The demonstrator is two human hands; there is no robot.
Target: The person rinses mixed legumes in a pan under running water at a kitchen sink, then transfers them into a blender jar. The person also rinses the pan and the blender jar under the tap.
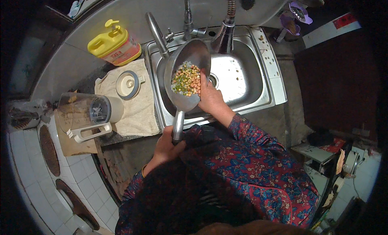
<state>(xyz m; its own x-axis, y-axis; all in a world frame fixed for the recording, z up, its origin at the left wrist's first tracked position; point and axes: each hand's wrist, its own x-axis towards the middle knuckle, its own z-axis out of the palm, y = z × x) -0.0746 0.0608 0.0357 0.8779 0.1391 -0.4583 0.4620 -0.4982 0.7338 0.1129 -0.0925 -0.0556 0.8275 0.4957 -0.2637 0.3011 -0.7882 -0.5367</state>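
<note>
Over the left side of a stainless steel sink (263, 92) I hold a large metal ladle (189, 103), its bowl tilted. My left hand (168, 147) grips the ladle's handle (178, 126) near the dark end. Fingers of my right hand (212, 97) reach over the right rim of the bowl and touch the contents. Inside lies a mix of beans and grains (187, 79): small green beans, yellowish soybeans and pinkish peanuts, with some whitish stuff at the edge. Part of the bowl is hidden behind my right fingers.
A blender jug (88, 110) lies on its side to the left, beside its lid (128, 85) on a beige cloth (138, 116). Behind stands a yellow detergent jug (116, 47). A metal faucet (156, 33) and a spring-hose spray head (224, 38) overhang the sink.
</note>
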